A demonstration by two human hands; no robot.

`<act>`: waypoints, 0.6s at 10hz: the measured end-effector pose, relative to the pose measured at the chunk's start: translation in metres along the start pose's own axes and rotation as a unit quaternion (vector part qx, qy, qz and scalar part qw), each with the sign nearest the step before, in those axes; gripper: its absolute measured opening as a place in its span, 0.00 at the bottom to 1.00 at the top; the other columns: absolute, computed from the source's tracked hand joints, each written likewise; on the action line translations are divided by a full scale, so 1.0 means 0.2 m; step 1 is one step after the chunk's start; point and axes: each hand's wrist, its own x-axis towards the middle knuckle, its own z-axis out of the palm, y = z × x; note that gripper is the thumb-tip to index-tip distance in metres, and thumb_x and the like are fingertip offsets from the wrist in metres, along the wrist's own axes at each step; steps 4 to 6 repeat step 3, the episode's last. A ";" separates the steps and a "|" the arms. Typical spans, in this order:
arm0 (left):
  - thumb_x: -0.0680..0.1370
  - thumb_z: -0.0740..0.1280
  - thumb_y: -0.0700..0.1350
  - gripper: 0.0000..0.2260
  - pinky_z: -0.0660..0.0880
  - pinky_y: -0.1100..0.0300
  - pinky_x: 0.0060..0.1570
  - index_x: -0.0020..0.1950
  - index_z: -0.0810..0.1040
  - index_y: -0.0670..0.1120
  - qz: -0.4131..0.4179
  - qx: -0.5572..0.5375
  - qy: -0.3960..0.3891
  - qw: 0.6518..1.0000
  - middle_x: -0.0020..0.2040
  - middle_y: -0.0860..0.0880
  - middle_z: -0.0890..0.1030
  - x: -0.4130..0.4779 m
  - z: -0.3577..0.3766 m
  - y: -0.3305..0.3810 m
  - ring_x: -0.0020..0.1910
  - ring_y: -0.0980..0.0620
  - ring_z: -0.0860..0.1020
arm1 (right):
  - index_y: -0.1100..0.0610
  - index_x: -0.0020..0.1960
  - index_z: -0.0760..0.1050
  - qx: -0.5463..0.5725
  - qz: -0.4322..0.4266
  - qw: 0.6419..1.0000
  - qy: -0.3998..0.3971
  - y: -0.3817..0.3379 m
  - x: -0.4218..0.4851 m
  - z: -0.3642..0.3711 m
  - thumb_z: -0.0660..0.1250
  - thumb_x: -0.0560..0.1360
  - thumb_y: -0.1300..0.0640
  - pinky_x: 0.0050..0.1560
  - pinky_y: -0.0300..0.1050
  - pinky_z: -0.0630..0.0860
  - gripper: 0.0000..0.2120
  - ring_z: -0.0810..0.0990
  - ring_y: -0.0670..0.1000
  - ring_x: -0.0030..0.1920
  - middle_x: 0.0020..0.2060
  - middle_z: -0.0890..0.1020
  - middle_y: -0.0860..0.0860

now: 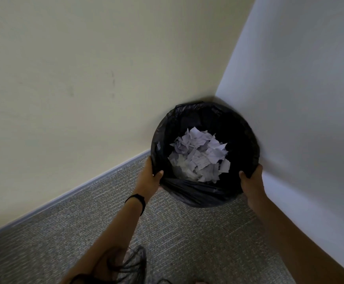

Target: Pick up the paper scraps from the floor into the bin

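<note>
A round bin (234, 119) lined with a black plastic bag stands in the corner where two walls meet. Inside it lies a heap of white paper scraps (200, 156). My left hand (149, 175) grips the bin's rim on the near left, thumb hooked inside. My right hand (251, 179) grips the rim on the near right, thumb over the edge. A black band sits on my left wrist. No scraps show on the visible carpet.
Grey carpet (187, 232) covers the floor. A cream wall (74, 78) with a grey skirting board runs on the left, a white wall (300, 99) on the right. A foot in a dark sandal (132, 265) is at the bottom edge.
</note>
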 end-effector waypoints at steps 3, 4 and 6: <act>0.80 0.58 0.39 0.28 0.73 0.49 0.60 0.76 0.51 0.51 -0.015 0.077 -0.020 0.997 0.71 0.45 0.69 -0.19 0.00 0.08 0.63 0.42 0.74 | 0.58 0.74 0.55 -0.111 -0.077 0.991 0.020 -0.13 -0.17 -0.12 0.58 0.79 0.62 0.64 0.51 0.66 0.25 0.67 0.59 0.67 0.69 0.66 0.60; 0.80 0.58 0.39 0.28 0.73 0.49 0.60 0.76 0.51 0.51 -0.015 0.077 -0.020 0.997 0.71 0.45 0.69 -0.19 0.00 0.08 0.63 0.42 0.74 | 0.58 0.74 0.55 -0.111 -0.077 0.991 0.020 -0.13 -0.17 -0.12 0.58 0.79 0.62 0.64 0.51 0.66 0.25 0.67 0.59 0.67 0.69 0.66 0.60; 0.80 0.58 0.39 0.28 0.73 0.49 0.60 0.76 0.51 0.51 -0.015 0.077 -0.020 0.997 0.71 0.45 0.69 -0.19 0.00 0.08 0.63 0.42 0.74 | 0.58 0.74 0.55 -0.111 -0.077 0.991 0.020 -0.13 -0.17 -0.12 0.58 0.79 0.62 0.64 0.51 0.66 0.25 0.67 0.59 0.67 0.69 0.66 0.60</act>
